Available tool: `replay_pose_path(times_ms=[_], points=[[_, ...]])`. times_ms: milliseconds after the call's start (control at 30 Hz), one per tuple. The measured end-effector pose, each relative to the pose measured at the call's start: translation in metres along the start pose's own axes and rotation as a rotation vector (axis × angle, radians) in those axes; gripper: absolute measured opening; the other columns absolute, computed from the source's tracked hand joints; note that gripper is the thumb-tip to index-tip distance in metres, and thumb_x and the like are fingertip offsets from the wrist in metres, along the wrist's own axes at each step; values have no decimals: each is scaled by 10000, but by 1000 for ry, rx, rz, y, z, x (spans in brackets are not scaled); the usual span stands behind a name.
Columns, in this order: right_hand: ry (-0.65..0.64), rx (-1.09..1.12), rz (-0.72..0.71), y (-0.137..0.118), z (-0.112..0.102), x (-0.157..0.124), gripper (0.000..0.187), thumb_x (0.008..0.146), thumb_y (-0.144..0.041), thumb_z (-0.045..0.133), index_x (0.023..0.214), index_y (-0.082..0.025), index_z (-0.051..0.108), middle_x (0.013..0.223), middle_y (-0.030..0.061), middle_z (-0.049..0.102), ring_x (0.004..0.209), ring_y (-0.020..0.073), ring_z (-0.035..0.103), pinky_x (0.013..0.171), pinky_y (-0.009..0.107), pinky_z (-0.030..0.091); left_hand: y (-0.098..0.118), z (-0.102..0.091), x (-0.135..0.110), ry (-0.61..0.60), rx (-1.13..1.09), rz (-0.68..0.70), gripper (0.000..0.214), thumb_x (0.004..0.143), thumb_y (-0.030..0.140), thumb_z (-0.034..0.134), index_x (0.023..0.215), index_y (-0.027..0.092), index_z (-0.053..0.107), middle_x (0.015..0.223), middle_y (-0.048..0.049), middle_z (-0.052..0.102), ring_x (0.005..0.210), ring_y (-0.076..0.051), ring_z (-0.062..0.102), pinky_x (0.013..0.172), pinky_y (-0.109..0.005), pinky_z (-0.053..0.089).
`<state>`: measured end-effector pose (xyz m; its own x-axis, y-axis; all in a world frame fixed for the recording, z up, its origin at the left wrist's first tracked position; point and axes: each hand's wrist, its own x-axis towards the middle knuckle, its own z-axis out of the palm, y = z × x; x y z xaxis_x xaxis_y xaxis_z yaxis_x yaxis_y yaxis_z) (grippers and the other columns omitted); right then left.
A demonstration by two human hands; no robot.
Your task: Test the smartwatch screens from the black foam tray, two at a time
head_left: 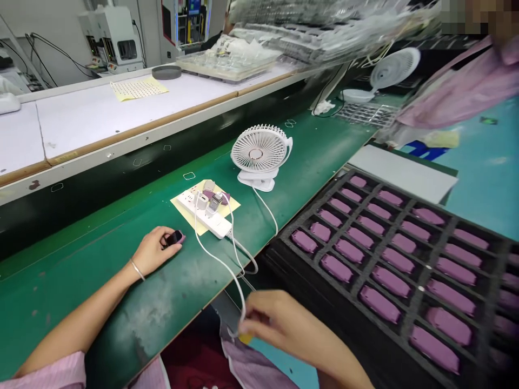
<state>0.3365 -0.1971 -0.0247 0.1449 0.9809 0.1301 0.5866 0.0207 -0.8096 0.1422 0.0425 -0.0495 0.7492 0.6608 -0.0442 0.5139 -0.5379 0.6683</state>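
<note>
My left hand (156, 251) rests on the green bench mat (81, 270), shut on a small black and purple device (174, 238). My right hand (279, 324) is at the bench's front edge, pinching a white cable (219, 262) near its end, with a small yellow item (245, 338) showing under the fingers. That cable runs back to a white power strip (203, 213) with several plug adapters in it, lying on a yellow sheet (227, 200). Black foam trays (385, 265) hold rows of purple oblong parts to my right.
A white clip-on fan (257, 151) stands behind the power strip. A second fan (393, 70) sits farther back. A white bench (81, 129) across the way holds a printed sheet and transparent trays. A co-worker's pink sleeve (454, 92) and plastic sheeting overhang the upper right.
</note>
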Motion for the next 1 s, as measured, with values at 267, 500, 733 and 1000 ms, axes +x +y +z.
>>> replay_pose_path(times_ms=[267, 500, 733, 1000], points=[[-160, 783, 68, -37, 45, 115, 486, 927, -619, 516, 980, -163, 677, 794, 56, 673, 697, 161, 659, 591, 266, 520, 21, -62, -46, 288, 224, 674, 506, 948, 210, 552, 1422, 271, 385, 1117, -83, 684, 1021, -211, 632, 898, -374, 536], [-653, 1177, 206, -66, 101, 169, 463, 777, -534, 773, 993, -136, 682, 777, 37, 701, 676, 155, 709, 601, 237, 507, 6, -108, -87, 302, 481, 590, 643, 935, 80, 447, 1508, 327, 292, 1242, -58, 692, 1346, -242, 509, 1068, -442, 460], [-500, 1314, 218, -83, 141, 201, 413, 778, -475, 796, 1041, -175, 691, 898, 57, 726, 775, 147, 683, 668, 251, 538, -11, -112, -91, 535, 421, 265, 571, 819, 370, 669, 1348, 237, 498, 1209, -110, 680, 1133, -310, 620, 1016, -505, 451], [-602, 1331, 113, -76, 148, 201, 417, 755, -411, 834, 1095, -206, 706, 981, 57, 743, 813, 146, 710, 756, 275, 559, -13, -117, -92, 579, 397, 336, 324, 848, 243, 611, 1170, 250, 588, 1058, -64, 695, 1007, -252, 604, 902, -421, 455]])
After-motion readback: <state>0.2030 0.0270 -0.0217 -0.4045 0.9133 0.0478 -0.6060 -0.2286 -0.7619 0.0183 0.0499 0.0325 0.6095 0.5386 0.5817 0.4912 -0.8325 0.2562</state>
